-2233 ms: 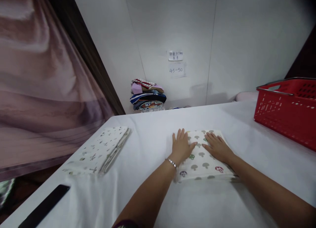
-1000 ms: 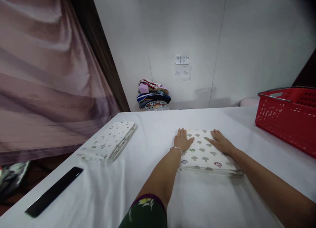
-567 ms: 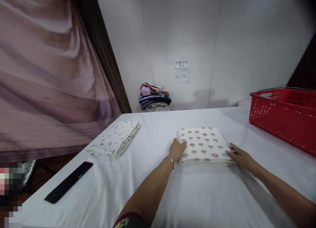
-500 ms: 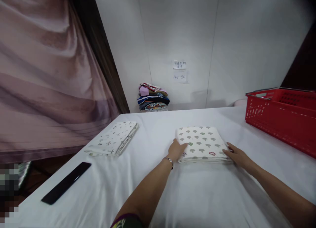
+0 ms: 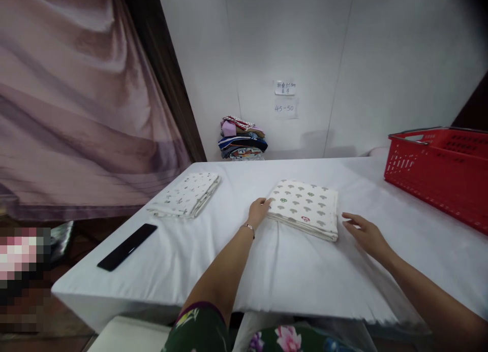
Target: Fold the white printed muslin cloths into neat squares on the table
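Observation:
A folded white cloth printed with mushrooms (image 5: pixel 305 207) lies on the white table (image 5: pixel 274 276), turned at a slant. My left hand (image 5: pixel 259 210) is at its near left corner, fingers curled onto the edge. Just past the cloth's right corner, my right hand (image 5: pixel 364 232) hovers a little apart from it, fingers stretched out and holding nothing.
A second folded patterned cloth (image 5: pixel 186 194) lies at the table's left. A flat black object (image 5: pixel 127 247) rests near the left front edge. A red plastic basket (image 5: pixel 438 169) stands at the right. Folded clothes (image 5: pixel 242 138) are stacked by the wall; a pink curtain (image 5: pixel 76 103) hangs left.
Both hands slid off the top of the mushroom cloth to its sides. The cloth has turned and shifted left with my left hand; my right hand has come off it.

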A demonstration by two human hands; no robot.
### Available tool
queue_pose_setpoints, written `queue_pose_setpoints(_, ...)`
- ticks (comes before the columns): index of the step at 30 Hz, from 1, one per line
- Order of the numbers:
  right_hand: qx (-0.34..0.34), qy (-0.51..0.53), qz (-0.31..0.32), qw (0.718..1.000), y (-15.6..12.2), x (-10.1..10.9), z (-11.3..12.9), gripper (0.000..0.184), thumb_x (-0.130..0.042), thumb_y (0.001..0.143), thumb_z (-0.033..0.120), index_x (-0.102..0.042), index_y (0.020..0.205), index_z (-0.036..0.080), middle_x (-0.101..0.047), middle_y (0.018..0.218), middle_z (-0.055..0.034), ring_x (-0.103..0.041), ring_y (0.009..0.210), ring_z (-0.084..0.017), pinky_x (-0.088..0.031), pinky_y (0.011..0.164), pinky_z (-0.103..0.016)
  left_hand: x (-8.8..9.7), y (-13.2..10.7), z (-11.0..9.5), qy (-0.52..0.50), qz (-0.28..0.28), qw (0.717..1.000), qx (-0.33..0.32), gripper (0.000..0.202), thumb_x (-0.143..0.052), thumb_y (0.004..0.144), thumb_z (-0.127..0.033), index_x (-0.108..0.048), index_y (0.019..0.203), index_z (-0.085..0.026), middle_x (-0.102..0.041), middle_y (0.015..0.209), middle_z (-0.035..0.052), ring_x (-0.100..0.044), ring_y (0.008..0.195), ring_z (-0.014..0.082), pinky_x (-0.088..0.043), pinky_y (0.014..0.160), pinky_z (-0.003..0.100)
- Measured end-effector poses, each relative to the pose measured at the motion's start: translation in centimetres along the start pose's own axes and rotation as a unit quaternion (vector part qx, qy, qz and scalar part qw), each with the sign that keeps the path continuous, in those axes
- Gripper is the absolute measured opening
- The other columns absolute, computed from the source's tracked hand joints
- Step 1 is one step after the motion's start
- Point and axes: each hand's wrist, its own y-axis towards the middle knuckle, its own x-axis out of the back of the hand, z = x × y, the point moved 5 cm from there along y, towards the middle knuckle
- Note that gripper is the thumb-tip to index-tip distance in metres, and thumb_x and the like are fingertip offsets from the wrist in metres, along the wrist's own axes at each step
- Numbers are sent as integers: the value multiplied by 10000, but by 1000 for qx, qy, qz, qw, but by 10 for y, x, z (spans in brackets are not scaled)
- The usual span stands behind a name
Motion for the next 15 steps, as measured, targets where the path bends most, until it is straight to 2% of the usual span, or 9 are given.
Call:
queue_pose_setpoints(3, 115, -26, -4, 993, -3, -4, 23, 372, -501, 782, 456, -647, 1009, 200, -652, 1049, -78, -621, 809, -200, -526, 670, -322, 6, -20, 6, -52, -21, 998, -25, 289, -503, 845, -384, -659, 966, -173, -676, 998, 55, -598, 934, 169, -441, 837, 267)
queue_pose_setpoints(7, 225, -73, 54, 970, -10, -28, 55, 297, -475, 842, 418, -647, 1011, 245, -629, 1110, -56, -572, 1019, -228, -514, 801, -366, 12, -38, 12, -105, -31, 992, -64, 244, -637, 751, -277, -672, 978, -194, -608, 1141, 59, -559, 1035, 167, -444, 882, 265)
queue_pose_setpoints(11, 274, -101, 121, 949, -14, -51, 80, 288, -420, 888, 407, -647, 1008, 275, -640, 1085, -33, -559, 1038, -219, -479, 881, -395, 8, -42, 15, -129, -12, 984, -119, 260, -645, 706, -145, -692, 952, -217, -533, 1218, 54, -544, 1056, 160, -475, 856, 265)
queue_pose_setpoints(15, 283, -111, 147, 941, -12, -63, 94, 308, -398, 902, 402, -645, 1025, 266, -647, 1072, -32, -565, 1018, -214, -482, 861, -388, 6, -38, 18, -80, -38, 987, -131, 249, -560, 764, -109, -701, 939, -217, -565, 1159, 43, -563, 1012, 147, -474, 869, 277)
